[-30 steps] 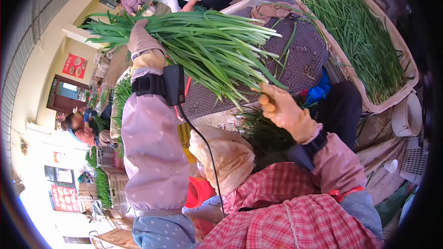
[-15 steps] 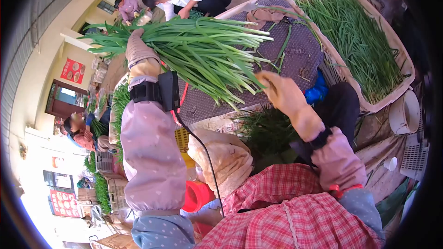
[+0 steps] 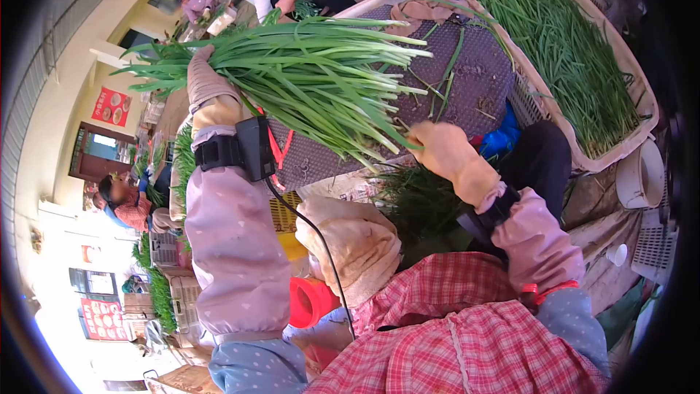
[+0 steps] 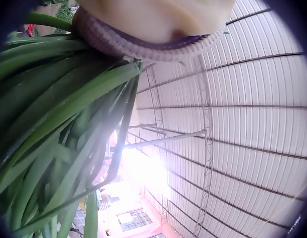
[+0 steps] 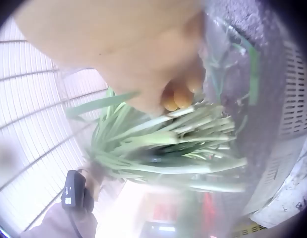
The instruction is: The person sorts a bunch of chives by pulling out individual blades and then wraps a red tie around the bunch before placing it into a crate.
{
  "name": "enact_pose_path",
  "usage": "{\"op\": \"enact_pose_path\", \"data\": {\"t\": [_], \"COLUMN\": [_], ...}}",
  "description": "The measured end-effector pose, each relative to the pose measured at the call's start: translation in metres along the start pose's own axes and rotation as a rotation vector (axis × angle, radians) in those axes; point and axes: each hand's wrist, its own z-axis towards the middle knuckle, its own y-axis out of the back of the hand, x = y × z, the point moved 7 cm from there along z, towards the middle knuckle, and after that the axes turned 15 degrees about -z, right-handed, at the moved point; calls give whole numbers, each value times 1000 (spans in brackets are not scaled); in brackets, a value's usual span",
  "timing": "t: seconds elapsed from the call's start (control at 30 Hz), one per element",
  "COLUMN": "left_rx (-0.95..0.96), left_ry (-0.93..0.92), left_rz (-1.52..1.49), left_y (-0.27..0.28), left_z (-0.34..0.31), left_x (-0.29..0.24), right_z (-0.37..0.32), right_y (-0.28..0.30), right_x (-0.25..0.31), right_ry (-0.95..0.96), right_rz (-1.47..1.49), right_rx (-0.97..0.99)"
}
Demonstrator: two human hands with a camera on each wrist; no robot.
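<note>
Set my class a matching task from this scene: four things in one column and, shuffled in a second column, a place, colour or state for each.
Column one:
1. left hand
2. right hand
3. tray
4. bucket

Column two:
a. red
b. at the pale cut ends of the bunch
c. full of loose greens
d. gripping the bunch, held up

Pairs: 1-d, 2-b, 3-c, 4-a.
</note>
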Motion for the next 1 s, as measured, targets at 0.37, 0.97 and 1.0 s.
{"op": "enact_pose_path", "data": {"t": [0.37, 0.97, 1.0], "left_rx": [65, -89, -87], "left_ry": [66, 75, 84], "left_rz": [-42, 35, 53], "left_y": [34, 110, 122], "left_z": [29, 28, 33], "left_x": [2, -9, -9], "right_z": [19, 9, 2], "right_y": [9, -8, -12], "right_x": [36, 17, -4], "right_ry": [41, 23, -68], "right_rz": [-46, 352, 313], "right_rx": [-57, 84, 95]}}
